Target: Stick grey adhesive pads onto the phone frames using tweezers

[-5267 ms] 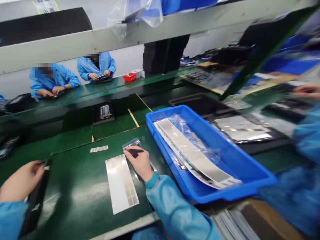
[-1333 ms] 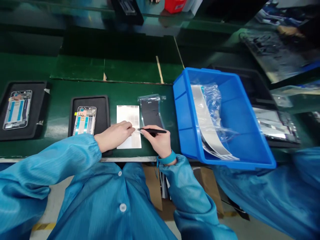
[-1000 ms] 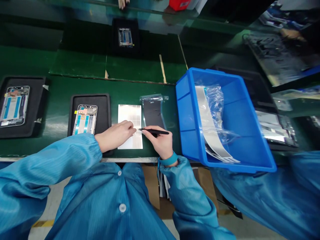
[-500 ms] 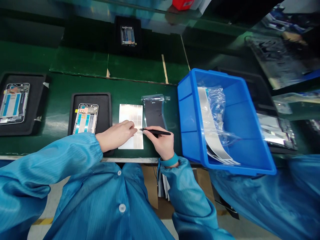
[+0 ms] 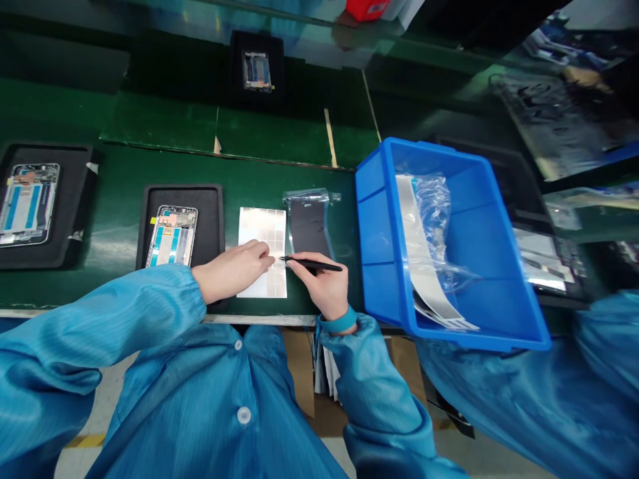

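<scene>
A pale sheet of shiny stickers marked off in small rectangles lies on the green bench in front of me. My left hand rests on it with fingers curled together, the fingertips pressed to the sheet near its middle. In my right hand is a pair of black tweezers, gripped like a pen. Their tip points left and meets the sheet's right part, close to my left fingertips. Whatever lies between tip and fingers is too small to tell. A clear bag with a dark grey sheet sits just behind my right hand.
Left of the sheet, a black tray holds an opened phone; another black tray with a phone stands farther left. A big blue bin with plastic film and strips blocks the right. A co-worker's blue sleeve shows beyond.
Both hands, the tweezers and the sheet stay practically in place. At the far right, the co-worker's sleeve has shifted slightly.
</scene>
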{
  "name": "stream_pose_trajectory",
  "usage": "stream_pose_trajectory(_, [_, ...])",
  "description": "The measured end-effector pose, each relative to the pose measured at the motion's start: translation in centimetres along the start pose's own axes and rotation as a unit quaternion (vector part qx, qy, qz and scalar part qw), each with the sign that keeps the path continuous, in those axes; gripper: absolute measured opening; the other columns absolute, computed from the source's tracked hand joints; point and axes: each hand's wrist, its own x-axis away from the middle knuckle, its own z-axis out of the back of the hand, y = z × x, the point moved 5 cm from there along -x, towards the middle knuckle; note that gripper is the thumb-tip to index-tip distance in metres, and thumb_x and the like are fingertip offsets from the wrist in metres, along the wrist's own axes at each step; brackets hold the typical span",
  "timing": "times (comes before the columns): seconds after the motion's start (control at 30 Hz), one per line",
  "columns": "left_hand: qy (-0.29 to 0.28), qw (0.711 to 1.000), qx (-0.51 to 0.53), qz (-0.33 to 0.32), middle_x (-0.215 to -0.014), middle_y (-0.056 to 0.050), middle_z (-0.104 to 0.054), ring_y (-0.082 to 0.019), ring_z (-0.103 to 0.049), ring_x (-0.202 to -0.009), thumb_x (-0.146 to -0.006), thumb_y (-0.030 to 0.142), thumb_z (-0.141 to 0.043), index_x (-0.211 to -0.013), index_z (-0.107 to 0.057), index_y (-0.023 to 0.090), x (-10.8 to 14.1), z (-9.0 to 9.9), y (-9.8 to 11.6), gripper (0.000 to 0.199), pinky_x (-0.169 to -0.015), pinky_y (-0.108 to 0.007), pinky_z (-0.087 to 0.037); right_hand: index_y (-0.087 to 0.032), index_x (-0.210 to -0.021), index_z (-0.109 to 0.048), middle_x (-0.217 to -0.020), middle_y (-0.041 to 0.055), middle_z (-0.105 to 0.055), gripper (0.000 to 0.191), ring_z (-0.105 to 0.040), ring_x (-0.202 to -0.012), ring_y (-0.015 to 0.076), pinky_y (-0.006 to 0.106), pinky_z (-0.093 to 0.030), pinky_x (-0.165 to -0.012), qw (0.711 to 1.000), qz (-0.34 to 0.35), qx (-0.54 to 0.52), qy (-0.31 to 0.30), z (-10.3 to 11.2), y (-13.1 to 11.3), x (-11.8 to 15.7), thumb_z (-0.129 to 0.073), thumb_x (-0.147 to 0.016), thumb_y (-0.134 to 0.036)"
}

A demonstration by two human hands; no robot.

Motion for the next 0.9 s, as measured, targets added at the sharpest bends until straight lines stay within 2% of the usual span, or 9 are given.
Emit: stream_pose_trajectory(0.9, [-0.004, 1.0, -0.009, -0.004, -0.107, -0.012, -0.06, -0.026, -0.059, -0.101, -0.102, 0.018, -0.041, -0.12, -0.064, 0.012, 0.1, 0.33, 0.26, 0.03, -0.076, -0.034, -0.05, -0.022, -0.088, -0.079, -0.089, 0.0035, -0.08, 0.011, -0.074, -0.081, 0.0208, 0.034, -0.059, -0.078, 1.0, -0.009, -0.008, 0.0, 0.0, 0.13, 0.07, -0.081, -0.079, -0.03])
